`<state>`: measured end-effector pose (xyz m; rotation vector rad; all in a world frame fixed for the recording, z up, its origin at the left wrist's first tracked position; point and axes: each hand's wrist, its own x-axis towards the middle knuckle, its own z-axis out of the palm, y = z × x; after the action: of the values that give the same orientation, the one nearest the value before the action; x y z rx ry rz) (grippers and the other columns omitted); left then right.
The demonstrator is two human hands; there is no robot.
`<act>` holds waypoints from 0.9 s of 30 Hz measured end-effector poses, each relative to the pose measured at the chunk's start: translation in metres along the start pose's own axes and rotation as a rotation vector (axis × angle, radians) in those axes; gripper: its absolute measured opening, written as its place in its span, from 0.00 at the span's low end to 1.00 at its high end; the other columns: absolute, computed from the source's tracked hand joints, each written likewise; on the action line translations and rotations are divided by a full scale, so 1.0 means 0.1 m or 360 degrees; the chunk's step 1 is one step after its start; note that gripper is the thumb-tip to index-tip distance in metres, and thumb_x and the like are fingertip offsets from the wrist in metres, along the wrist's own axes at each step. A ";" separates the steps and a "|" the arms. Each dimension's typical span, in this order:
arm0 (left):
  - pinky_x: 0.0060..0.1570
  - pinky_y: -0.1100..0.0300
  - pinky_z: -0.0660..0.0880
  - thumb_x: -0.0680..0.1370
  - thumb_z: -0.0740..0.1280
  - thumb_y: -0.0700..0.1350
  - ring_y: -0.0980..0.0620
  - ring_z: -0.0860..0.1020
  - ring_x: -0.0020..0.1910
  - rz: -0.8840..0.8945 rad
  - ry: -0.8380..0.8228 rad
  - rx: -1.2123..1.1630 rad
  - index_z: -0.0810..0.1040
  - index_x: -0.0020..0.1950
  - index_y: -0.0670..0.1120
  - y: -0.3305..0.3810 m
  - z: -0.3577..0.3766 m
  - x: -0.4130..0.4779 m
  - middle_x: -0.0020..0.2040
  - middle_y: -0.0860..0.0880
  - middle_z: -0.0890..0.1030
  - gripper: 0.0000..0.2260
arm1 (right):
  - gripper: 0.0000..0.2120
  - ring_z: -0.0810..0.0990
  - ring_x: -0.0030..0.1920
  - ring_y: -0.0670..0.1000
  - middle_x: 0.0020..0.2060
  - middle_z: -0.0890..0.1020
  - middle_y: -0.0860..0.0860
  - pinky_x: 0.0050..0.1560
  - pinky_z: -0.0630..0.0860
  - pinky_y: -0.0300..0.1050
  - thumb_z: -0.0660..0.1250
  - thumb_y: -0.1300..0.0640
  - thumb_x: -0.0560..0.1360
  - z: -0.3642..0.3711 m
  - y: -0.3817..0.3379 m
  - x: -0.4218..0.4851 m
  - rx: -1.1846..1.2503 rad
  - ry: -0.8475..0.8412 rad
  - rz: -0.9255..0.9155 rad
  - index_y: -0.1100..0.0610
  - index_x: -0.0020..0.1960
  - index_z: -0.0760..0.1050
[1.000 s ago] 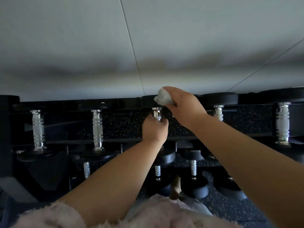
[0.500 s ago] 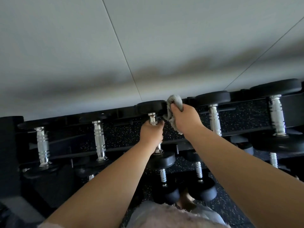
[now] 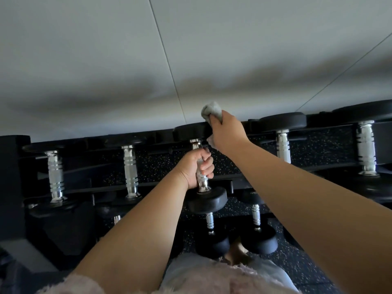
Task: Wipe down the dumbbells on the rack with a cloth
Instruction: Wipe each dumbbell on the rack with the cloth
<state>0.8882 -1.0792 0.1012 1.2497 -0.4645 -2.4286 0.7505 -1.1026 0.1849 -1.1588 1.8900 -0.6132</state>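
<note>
A black dumbbell (image 3: 206, 202) with a chrome handle sits in the middle of the rack's top row. My left hand (image 3: 196, 168) grips its handle, fingers curled round the chrome. My right hand (image 3: 227, 132) holds a bunched grey cloth (image 3: 211, 110) against the far head (image 3: 188, 130) of that same dumbbell, at its right edge. Part of the cloth sticks out above my fingers and a corner hangs below my palm.
More chrome-handled dumbbells stand on the black rack (image 3: 244, 183): two to the left (image 3: 55, 175) (image 3: 130, 170), two to the right (image 3: 283, 145) (image 3: 366, 147). Smaller dumbbells (image 3: 257, 236) lie on the lower tier. A pale wall (image 3: 191, 60) rises behind. Speckled dark floor lies below.
My right hand has gone down beside the far head and come back up to its top edge with the cloth. My left hand has kept its grip on the handle.
</note>
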 end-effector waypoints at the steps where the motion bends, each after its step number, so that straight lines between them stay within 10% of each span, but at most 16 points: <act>1: 0.29 0.60 0.66 0.74 0.60 0.42 0.53 0.64 0.22 0.0001 -0.0039 -0.0007 0.66 0.32 0.50 0.01 -0.01 0.02 0.23 0.52 0.66 0.11 | 0.12 0.78 0.38 0.48 0.40 0.80 0.50 0.36 0.74 0.39 0.57 0.51 0.86 0.00 0.00 -0.07 0.0038 0.0020 -0.0053 0.56 0.53 0.75; 5: 0.36 0.57 0.72 0.80 0.65 0.44 0.54 0.70 0.26 -0.0019 0.0238 0.0170 0.71 0.37 0.48 0.01 0.11 0.07 0.28 0.52 0.72 0.12 | 0.08 0.76 0.38 0.39 0.40 0.80 0.42 0.34 0.71 0.29 0.59 0.53 0.86 -0.06 0.01 -0.21 0.0084 0.0004 -0.0283 0.50 0.58 0.77; 10: 0.36 0.57 0.73 0.71 0.80 0.54 0.54 0.76 0.30 0.0133 0.0802 0.0666 0.78 0.44 0.46 -0.07 0.31 0.14 0.33 0.50 0.77 0.16 | 0.09 0.81 0.39 0.48 0.41 0.81 0.48 0.38 0.79 0.43 0.57 0.51 0.86 -0.16 0.10 -0.02 -0.0083 0.0003 -0.0247 0.50 0.56 0.76; 17: 0.28 0.59 0.69 0.80 0.70 0.45 0.51 0.70 0.26 0.0050 0.0745 0.0570 0.75 0.42 0.45 -0.01 0.30 0.15 0.29 0.50 0.72 0.09 | 0.16 0.83 0.37 0.47 0.38 0.83 0.49 0.41 0.82 0.45 0.56 0.41 0.86 -0.10 0.51 -0.43 -0.0071 -0.0040 -0.0027 0.50 0.52 0.76; 20: 0.30 0.57 0.73 0.79 0.72 0.48 0.49 0.76 0.29 0.0096 0.0795 0.0630 0.77 0.43 0.44 -0.02 0.28 0.15 0.30 0.48 0.77 0.10 | 0.12 0.84 0.44 0.47 0.45 0.83 0.46 0.48 0.84 0.47 0.59 0.55 0.85 0.10 0.88 -1.00 -0.0249 -0.0333 0.0029 0.42 0.63 0.75; 27: 0.29 0.59 0.66 0.81 0.69 0.45 0.53 0.68 0.27 0.0150 0.0785 0.0591 0.72 0.45 0.48 -0.06 0.32 0.13 0.29 0.51 0.70 0.08 | 0.08 0.82 0.38 0.51 0.38 0.82 0.50 0.38 0.80 0.50 0.59 0.56 0.85 0.05 1.04 -1.48 0.0028 -0.0211 0.0270 0.50 0.50 0.75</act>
<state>0.8538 -1.0767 0.1069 1.8617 -0.8219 -1.9095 0.7391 -0.9236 0.1625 -0.9910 1.8428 -0.4482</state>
